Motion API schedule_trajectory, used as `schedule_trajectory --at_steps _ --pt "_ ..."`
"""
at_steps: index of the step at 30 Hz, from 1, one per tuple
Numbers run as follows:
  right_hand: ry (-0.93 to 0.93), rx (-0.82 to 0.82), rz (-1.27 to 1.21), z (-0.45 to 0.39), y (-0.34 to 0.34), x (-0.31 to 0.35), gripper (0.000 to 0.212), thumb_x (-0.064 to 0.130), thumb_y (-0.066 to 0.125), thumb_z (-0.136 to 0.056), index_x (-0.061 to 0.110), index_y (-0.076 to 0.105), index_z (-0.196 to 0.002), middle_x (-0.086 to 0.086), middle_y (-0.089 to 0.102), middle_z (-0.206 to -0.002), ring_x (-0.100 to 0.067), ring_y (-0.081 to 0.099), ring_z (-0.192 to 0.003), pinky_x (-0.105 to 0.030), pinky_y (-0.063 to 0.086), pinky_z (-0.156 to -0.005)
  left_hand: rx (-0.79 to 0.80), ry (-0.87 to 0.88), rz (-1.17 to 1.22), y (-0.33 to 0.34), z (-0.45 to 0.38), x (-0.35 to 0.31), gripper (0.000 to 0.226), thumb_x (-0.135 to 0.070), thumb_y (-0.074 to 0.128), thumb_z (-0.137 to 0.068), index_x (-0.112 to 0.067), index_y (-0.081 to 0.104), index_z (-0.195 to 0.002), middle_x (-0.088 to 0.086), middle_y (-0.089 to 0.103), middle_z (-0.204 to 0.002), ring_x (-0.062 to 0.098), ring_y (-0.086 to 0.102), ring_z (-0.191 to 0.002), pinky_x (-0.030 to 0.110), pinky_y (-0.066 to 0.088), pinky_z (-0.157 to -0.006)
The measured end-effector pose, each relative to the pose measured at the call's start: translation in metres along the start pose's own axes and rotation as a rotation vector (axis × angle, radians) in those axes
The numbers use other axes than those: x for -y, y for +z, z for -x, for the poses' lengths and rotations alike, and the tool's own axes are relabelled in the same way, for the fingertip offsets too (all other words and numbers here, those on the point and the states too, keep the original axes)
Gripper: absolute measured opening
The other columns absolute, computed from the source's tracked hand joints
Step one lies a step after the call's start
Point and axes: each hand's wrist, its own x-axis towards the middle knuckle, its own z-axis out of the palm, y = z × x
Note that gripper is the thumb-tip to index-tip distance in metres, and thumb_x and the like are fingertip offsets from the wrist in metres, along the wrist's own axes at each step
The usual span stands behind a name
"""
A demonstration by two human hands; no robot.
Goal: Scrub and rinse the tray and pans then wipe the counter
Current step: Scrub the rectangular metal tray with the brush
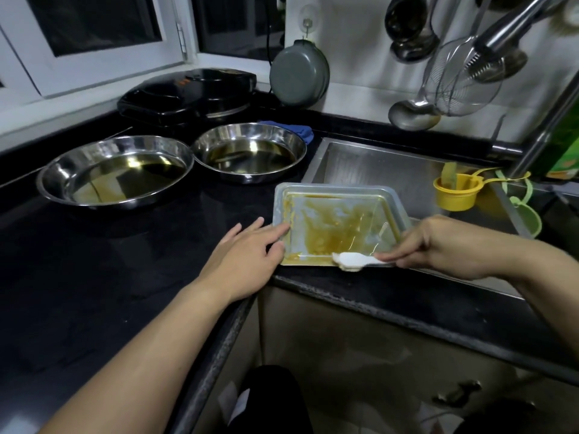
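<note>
Scraping risk: the white brush is pinched by the right hand; greasy residue can be flicked onto the table.
Left hand: fingers straight, pressed on the tray rim.
Tray: perched over the sink corner, so it may be tipped in.
Pans: oily, waiting behind on the table.

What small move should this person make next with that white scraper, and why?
Probably draw the white scraper across the tray floor. The right hand pinches it at the near rim, the left hand steadies the tray's left edge, and yellow-brown residue coats the bottom.
</note>
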Motion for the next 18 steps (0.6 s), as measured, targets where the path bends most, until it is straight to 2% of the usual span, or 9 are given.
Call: schedule_trajectory --at_steps 1,3,4,7,10,12,14,16,18 --pt "-0.022 -0.001 0.015 -0.010 0.001 0.011 0.033 0.026 0.068 -0.095 0.048 0.068 -0.120 0.036 0.068 -0.090 0.015 0.060 -0.092 -0.016 0.046 -0.087 -0.009 -0.008 -0.003 0.000 0.000 0.001 0.049 -0.041 0.034 -0.106 -0.046 0.035 -0.155 -0.025 0.034 -0.160 -0.004 0.014 -0.153 0.032 0.007 -0.127" --pt "-0.065 -0.004 0.035 -0.031 0.006 0.034 0.032 0.030 0.065 -0.097 0.045 0.067 -0.125 0.027 0.071 -0.101 0.009 0.057 -0.092 -0.014 0.042 -0.088 -0.024 -0.020 -0.014 0.001 0.001 0.000 0.053 -0.040 0.035 -0.106 -0.040 0.029 -0.159 -0.017 0.032 -0.163 -0.004 0.015 -0.152 0.029 0.006 -0.127" --pt "-0.079 -0.006 0.033 -0.039 0.009 0.043 0.032 0.031 0.065 -0.097 0.045 0.066 -0.125 0.029 0.070 -0.101 0.008 0.056 -0.093 -0.014 0.040 -0.088 -0.033 -0.025 -0.016 0.001 0.001 0.001 0.055 -0.040 0.036 -0.106 -0.037 0.025 -0.160 -0.014 0.031 -0.164 -0.004 0.015 -0.152 0.027 0.006 -0.127" --pt "-0.060 0.003 0.025 -0.036 0.006 0.037 0.031 0.029 0.066 -0.097 0.043 0.067 -0.123 0.038 0.062 -0.080 0.008 0.058 -0.088 -0.014 0.042 -0.086 -0.047 -0.031 -0.009 0.001 0.000 0.003 0.058 -0.041 0.038 -0.105 -0.034 0.024 -0.161 -0.009 0.030 -0.166 -0.004 0.015 -0.152 0.025 0.007 -0.126" --pt "0.022 0.002 0.015 -0.005 -0.004 0.000 0.031 0.027 0.069 -0.094 0.047 0.068 -0.118 0.038 0.067 -0.085 0.017 0.059 -0.092 -0.016 0.047 -0.084 -0.054 -0.032 0.003 0.001 -0.001 0.002 0.058 -0.041 0.039 -0.105 -0.033 0.026 -0.161 -0.009 0.030 -0.165 -0.005 0.015 -0.152 0.025 0.007 -0.126" --pt "0.074 -0.043 -0.028 0.009 -0.008 -0.020 0.032 0.025 0.071 -0.093 0.051 0.067 -0.112 0.043 0.063 -0.075 0.027 0.054 -0.082 -0.006 0.039 -0.076 -0.071 -0.033 0.003 0.001 0.000 0.000 0.058 -0.039 0.038 -0.104 -0.033 0.027 -0.161 -0.010 0.031 -0.165 -0.004 0.016 -0.152 0.024 0.006 -0.126" --pt "0.102 -0.107 -0.023 0.009 -0.008 -0.031 0.031 0.022 0.071 -0.093 0.047 0.070 -0.112 0.046 0.058 -0.068 0.029 0.051 -0.076 -0.002 0.037 -0.072 -0.081 -0.028 -0.003 0.001 0.000 -0.001 0.058 -0.037 0.038 -0.104 -0.033 0.028 -0.161 -0.009 0.032 -0.165 -0.004 0.016 -0.152 0.023 0.005 -0.126" --pt "0.098 -0.058 0.018 0.003 -0.007 -0.027 0.031 0.024 0.071 -0.093 0.047 0.071 -0.113 0.047 0.059 -0.074 0.028 0.053 -0.081 -0.003 0.041 -0.078 -0.086 -0.025 -0.004 0.000 0.001 -0.002 0.059 -0.034 0.038 -0.103 -0.033 0.027 -0.161 -0.008 0.033 -0.165 -0.003 0.017 -0.152 0.023 0.005 -0.125" --pt "0.070 0.057 0.040 -0.009 -0.004 -0.006 0.031 0.027 0.068 -0.095 0.051 0.068 -0.116 0.047 0.061 -0.080 0.021 0.056 -0.083 -0.009 0.044 -0.083 -0.081 -0.016 -0.025 0.001 0.002 -0.002 0.059 -0.033 0.037 -0.103 -0.031 0.025 -0.162 -0.007 0.033 -0.165 -0.001 0.017 -0.153 0.024 0.005 -0.125"
